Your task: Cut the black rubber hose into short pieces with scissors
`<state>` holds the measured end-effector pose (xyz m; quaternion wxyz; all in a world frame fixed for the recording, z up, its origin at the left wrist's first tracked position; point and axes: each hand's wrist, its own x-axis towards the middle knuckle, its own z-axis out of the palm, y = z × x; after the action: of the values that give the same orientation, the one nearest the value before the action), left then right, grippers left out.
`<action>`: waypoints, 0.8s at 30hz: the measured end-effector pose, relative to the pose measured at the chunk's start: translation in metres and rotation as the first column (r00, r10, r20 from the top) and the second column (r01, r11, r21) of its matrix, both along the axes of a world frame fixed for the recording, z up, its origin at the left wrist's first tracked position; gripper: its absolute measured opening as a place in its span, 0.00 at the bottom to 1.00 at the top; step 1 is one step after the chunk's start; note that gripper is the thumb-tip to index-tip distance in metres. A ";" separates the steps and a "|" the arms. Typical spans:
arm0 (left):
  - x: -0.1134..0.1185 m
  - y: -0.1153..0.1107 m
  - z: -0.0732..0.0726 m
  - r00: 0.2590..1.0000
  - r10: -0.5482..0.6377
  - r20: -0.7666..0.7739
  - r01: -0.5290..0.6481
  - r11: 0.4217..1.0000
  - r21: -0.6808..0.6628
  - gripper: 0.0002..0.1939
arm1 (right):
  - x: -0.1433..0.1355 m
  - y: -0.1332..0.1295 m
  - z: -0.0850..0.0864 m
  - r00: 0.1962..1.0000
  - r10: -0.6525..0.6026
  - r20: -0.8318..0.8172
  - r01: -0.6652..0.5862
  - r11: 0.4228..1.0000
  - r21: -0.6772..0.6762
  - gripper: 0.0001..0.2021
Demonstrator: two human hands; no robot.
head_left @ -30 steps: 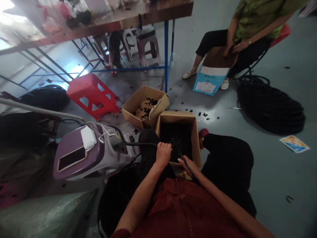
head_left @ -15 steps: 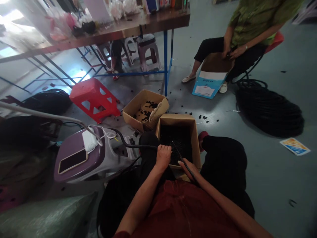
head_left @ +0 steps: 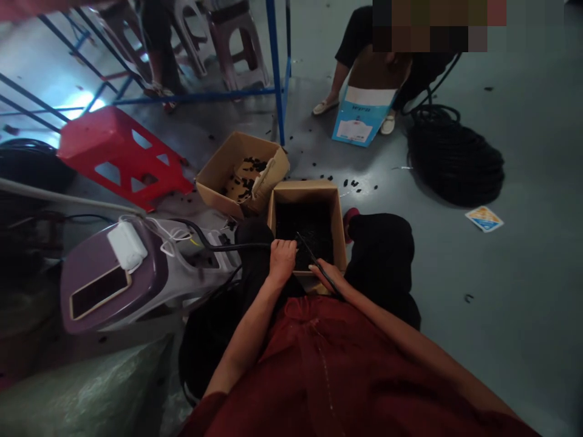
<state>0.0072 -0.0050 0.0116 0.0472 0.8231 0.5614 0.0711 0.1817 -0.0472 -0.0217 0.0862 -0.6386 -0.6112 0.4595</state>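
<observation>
My left hand is wrapped round a black hose that comes in from the left, over the stool beside me. In my right hand is a thin dark tool, its narrow tip pointing up and left over the open box; its exact kind is hard to make out. Both hands are above the near edge of a cardboard box between my knees, which has dark material inside. A second cardboard box with small black pieces in it stands behind and to the left.
A purple stool at left bears a phone and a white device. Behind are a red stool and blue table legs. A seated person holds a blue-white box near a black hose coil.
The view has tilted down and shifted, so the scene sits higher and further left. Both hands keep their holds on the hose and the tool.
</observation>
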 end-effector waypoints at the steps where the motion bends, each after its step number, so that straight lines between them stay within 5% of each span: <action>1: 0.000 0.001 0.000 1.000 -0.011 -0.001 0.011 1.000 -0.004 0.08 | 0.000 0.001 0.000 1.000 -0.002 -0.004 0.002 1.000 -0.015 0.11; 8: -0.001 0.000 0.000 0.996 -0.083 -0.019 0.083 0.997 -0.009 0.08 | 0.001 0.006 -0.003 1.000 -0.008 -0.022 0.007 0.999 -0.053 0.11; 24: 0.000 -0.001 -0.004 0.999 -0.035 -0.001 0.035 0.999 0.016 0.09 | 0.008 -0.002 -0.001 1.000 0.006 -0.019 -0.005 1.000 0.027 0.12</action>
<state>0.0071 -0.0055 0.0076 0.0416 0.8333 0.5462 0.0748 0.1900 -0.0487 -0.0225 0.0992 -0.6313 -0.6182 0.4576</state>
